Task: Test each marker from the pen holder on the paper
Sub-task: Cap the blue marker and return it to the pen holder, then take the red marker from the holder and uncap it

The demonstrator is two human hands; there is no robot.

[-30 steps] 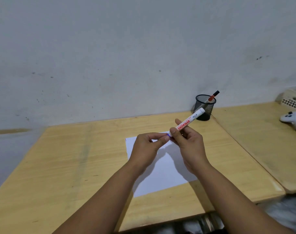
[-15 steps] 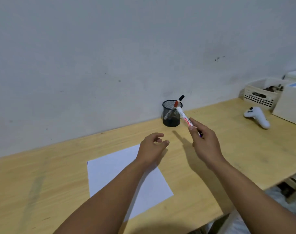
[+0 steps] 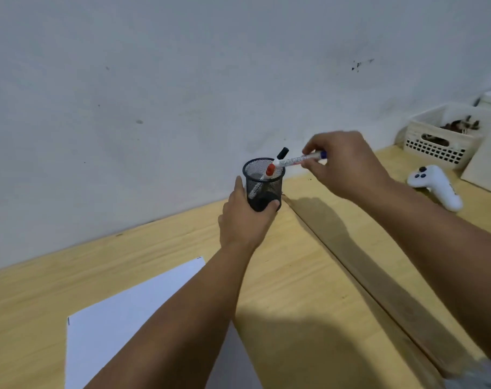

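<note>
A black mesh pen holder [image 3: 264,178] stands on the wooden table near the wall. My left hand [image 3: 245,217] wraps around its lower part. My right hand [image 3: 348,164] pinches a white marker with a blue cap [image 3: 300,159], held almost level, its tail end over the holder's rim. Inside the holder lean a red-capped marker [image 3: 269,172] and a black-capped marker [image 3: 282,153]. The white paper [image 3: 120,318] lies flat at the lower left, partly hidden by my left forearm.
A white game controller [image 3: 435,186] lies on the adjoining table at the right. Behind it stand a white slotted basket [image 3: 440,141] and a pale box [image 3: 488,164]. A seam [image 3: 350,268] runs between the two tables. The wall is just behind the holder.
The view swung right and closer to the holder. My left hand left the paper and took hold of the holder. My right hand carried the blue-capped marker up over the holder's rim.
</note>
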